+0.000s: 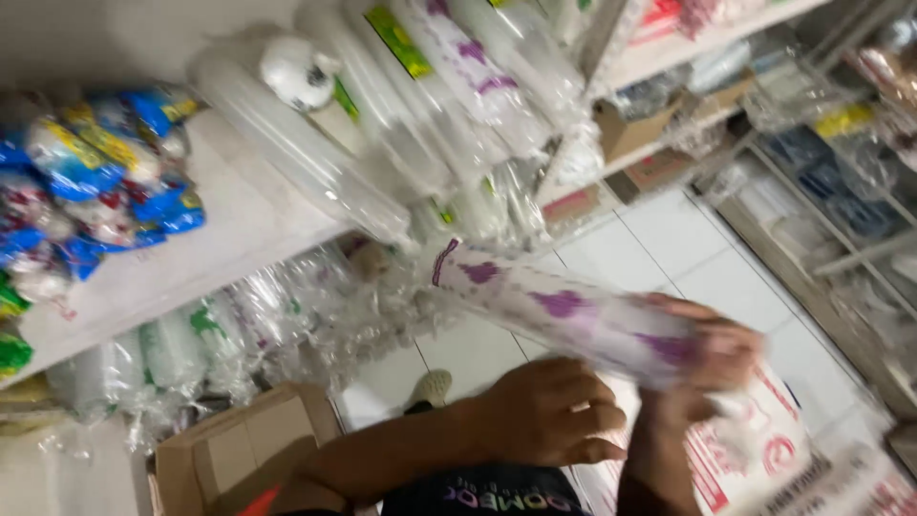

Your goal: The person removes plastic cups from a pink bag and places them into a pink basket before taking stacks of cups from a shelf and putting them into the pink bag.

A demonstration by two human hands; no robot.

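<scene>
My right hand (712,358) grips the near end of a long clear plastic sleeve of stacked cups with purple print (564,311); the sleeve points up and left toward the shelf. My left hand (549,411) hovers just below the sleeve with its fingers curled in a loose fist, and nothing shows inside it. More sleeves of stacked clear cups (382,124) lie side by side on the white shelf (220,239) above. The picture is motion-blurred.
Blue and yellow packets (95,182) are piled at the shelf's left. Bagged clear cups (239,334) fill the space under it. An open cardboard box (239,449) stands at lower left, a red-and-white sack (755,449) at lower right. Racks (841,191) line the white tiled floor (669,248).
</scene>
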